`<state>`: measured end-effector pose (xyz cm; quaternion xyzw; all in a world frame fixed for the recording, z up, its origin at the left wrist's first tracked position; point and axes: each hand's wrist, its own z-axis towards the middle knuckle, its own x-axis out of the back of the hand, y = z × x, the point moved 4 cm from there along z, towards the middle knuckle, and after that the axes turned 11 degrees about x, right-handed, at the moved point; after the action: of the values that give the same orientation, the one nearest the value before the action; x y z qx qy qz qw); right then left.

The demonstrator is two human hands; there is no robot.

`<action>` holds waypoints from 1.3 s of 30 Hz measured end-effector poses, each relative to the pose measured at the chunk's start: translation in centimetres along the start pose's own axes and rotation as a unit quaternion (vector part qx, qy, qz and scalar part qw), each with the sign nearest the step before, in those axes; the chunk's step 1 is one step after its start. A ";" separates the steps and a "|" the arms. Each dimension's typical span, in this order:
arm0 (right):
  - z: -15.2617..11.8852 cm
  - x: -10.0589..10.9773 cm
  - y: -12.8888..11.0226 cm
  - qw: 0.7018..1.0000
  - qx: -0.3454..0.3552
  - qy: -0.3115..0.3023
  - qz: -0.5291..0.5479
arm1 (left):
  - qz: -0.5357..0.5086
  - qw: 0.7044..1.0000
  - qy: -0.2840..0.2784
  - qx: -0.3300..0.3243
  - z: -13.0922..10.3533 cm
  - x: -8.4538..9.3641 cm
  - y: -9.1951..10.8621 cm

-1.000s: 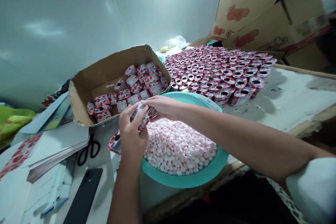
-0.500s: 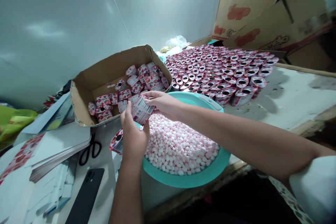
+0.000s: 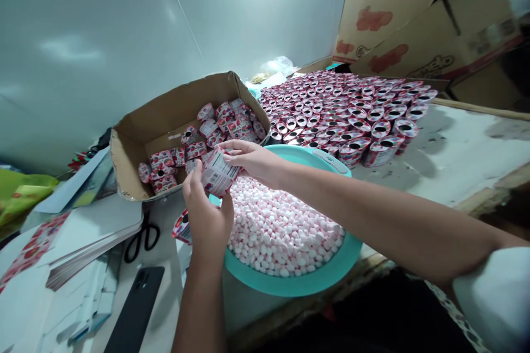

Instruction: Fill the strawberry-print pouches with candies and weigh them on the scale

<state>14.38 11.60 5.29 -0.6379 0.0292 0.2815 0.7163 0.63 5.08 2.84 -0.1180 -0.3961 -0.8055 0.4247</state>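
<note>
A red and white printed packet (image 3: 221, 174) is held between both hands, above the left rim of a teal basin (image 3: 290, 285). Small pale pink and white pieces (image 3: 285, 231) fill much of the basin. My left hand (image 3: 207, 212) grips the packet's lower left side, thumb at its bottom edge. My right hand (image 3: 252, 161) pinches its upper right side. Behind my left wrist, another printed container (image 3: 182, 229) is partly hidden. Beyond the hands, a cardboard box (image 3: 151, 116) holds several similar packets (image 3: 240, 128).
Many open-topped printed containers (image 3: 383, 150) stand behind the basin to the right. At left lie black scissors (image 3: 142, 237), a dark phone (image 3: 134, 311) and stacked white sheets (image 3: 99, 226). Large cartons (image 3: 389, 16) rise at the back right.
Both hands and the packet have shifted slightly left. The packet's printed face has turned a little, and my left fingers sit lower on its side.
</note>
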 end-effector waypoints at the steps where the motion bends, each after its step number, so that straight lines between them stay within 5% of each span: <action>1: 0.0 0.0 0.0 1.000 0.004 -0.002 -0.003 | 0.000 1.000 0.000 0.001 0.0 0.0 0.0; 7: 0.1 0.2 0.0 0.999 0.019 -0.009 -0.031 | -0.036 0.998 -0.021 0.053 -0.1 -0.5 -0.5; 14: -0.2 0.3 0.2 0.996 -0.031 0.008 -0.077 | -0.091 0.959 -0.055 0.263 -0.4 -1.2 -2.0; 21: -0.3 -0.1 0.3 0.996 -0.030 -0.052 -0.060 | 0.000 0.998 0.042 0.040 -0.1 0.5 0.4; 28: 0.0 0.5 0.8 0.990 -0.040 0.003 -0.132 | -0.079 0.969 -0.096 0.213 -0.2 -0.9 -0.8; 30: 0.0 0.4 0.9 0.991 -0.034 -0.011 -0.132 | -0.067 0.973 -0.089 0.200 -0.2 -0.7 -0.6; 36: -0.1 0.3 0.6 0.993 -0.017 -0.047 -0.110 | -0.009 1.000 -0.012 0.027 -0.1 0.2 0.6; 39: 0.0 0.4 0.7 0.992 -0.018 -0.037 -0.118 | -0.054 0.995 -0.046 0.074 0.0 -0.2 0.0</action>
<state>14.39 11.76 4.48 -0.6391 -0.0776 0.2190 0.7332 0.77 5.17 2.72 -0.1015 -0.4797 -0.7895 0.3692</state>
